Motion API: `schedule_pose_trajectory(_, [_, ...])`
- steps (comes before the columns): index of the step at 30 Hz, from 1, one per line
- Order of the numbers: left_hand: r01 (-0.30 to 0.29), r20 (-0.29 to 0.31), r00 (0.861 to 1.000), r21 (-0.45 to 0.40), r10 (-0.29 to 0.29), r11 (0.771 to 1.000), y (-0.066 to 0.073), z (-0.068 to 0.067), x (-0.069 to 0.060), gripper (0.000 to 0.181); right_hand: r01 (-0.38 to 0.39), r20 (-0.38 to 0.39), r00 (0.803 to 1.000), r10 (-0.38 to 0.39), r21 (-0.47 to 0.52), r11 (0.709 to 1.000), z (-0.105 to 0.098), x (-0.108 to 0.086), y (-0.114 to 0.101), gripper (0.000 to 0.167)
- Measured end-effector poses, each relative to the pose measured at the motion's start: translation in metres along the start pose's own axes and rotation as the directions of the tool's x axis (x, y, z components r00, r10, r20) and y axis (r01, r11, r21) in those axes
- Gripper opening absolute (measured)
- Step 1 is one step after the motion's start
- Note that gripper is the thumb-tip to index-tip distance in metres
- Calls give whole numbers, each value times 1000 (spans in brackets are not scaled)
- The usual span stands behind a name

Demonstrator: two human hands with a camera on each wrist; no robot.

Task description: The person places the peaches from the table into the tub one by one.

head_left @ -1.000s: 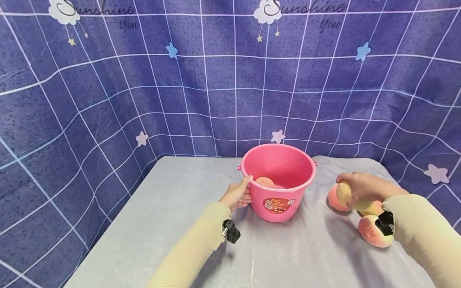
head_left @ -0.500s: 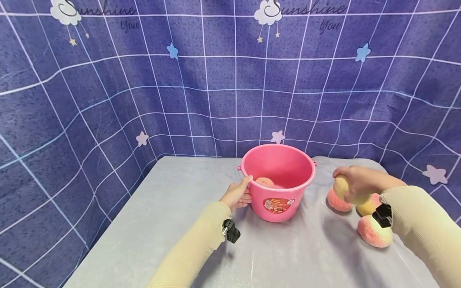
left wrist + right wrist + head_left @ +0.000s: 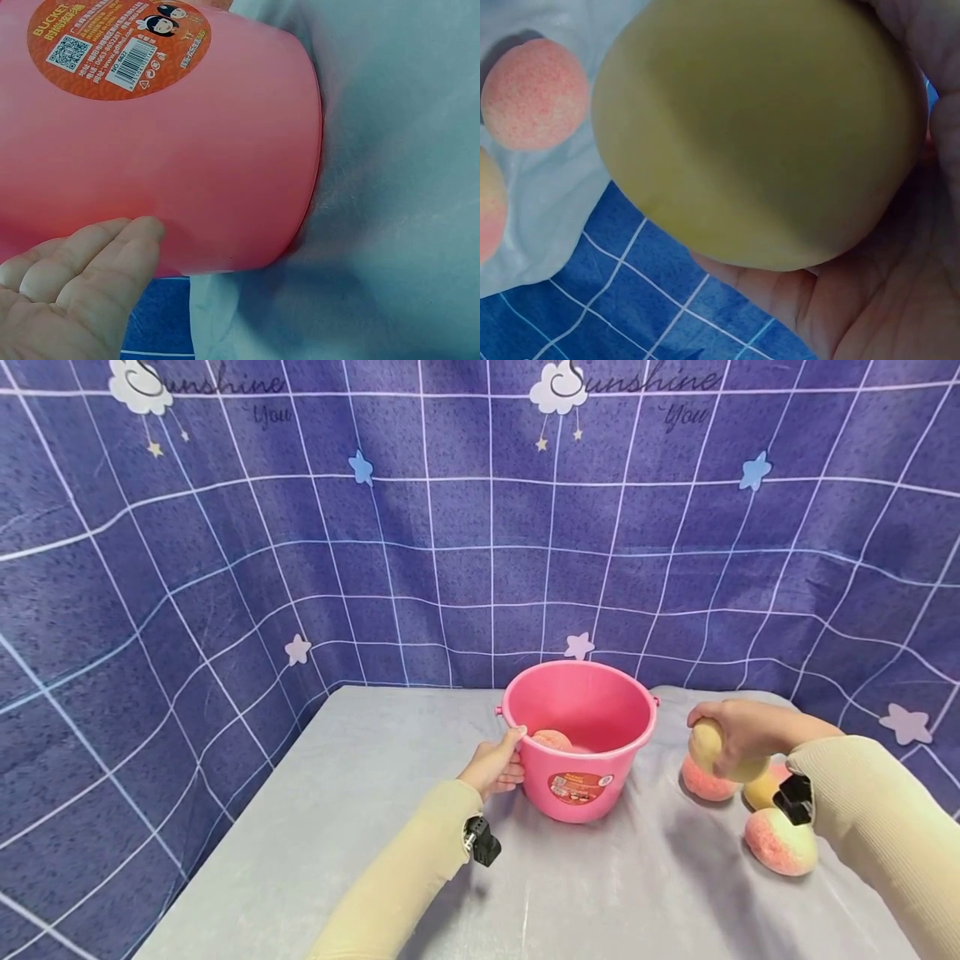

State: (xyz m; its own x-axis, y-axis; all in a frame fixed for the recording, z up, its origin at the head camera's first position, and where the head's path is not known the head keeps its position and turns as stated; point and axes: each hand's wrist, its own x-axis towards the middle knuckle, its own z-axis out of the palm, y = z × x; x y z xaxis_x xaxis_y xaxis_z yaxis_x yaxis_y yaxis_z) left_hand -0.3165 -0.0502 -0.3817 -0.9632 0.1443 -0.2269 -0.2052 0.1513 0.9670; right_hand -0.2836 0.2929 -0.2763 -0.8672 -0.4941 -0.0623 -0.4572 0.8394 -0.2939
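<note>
A pink bucket [image 3: 536, 781] with a red label [image 3: 581, 788] stands upright on the table. My left hand [image 3: 491, 766] grips its near left rim, thumb over the edge and fingers against the outer wall; those fingers [image 3: 112, 262] also show in the left wrist view. Inside the bucket lies a pink peach [image 3: 552, 739], partly hidden by the rim. To the right, my right hand [image 3: 757, 729] holds a yellowish peach [image 3: 757, 135] above other peaches. Beneath and beside that hand rest a pink peach [image 3: 707, 781], a yellow-pink peach [image 3: 760, 792] and a nearer red-and-cream peach [image 3: 780, 843].
A grey-white cloth covers the table [image 3: 315, 827]. A blue gridded curtain [image 3: 450, 568] hangs behind it and along both sides. Black wrist cameras [image 3: 483, 842] sit at both sleeve cuffs.
My right hand has shifted slightly left with the yellowish peach, uncovering more of the peaches below. The left hand and the bucket have stayed in place.
</note>
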Motion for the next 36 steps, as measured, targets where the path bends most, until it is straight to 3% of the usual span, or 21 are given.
schedule_pose_trajectory(10, [1,-1,1000,3,-1,1000,-1,0,1,78,0,-27,1000,1,24,1000,0,1,-2,61])
schedule_pose_trajectory(17, [-3,7,1000,-3,4,1000,0,0,-1,78,9,-109,994,-13,-43,999,-1,0,-3,63])
schedule_pose_trajectory(26, [0,-11,1000,-13,0,1000,-1,0,-1,76,-60,-185,982,37,-119,991,-1,-1,-6,66])
schedule_pose_trajectory(36, [-5,-8,1000,-4,5,1000,-1,1,-1,78,-27,-272,962,7,-72,997,6,1,-9,63])
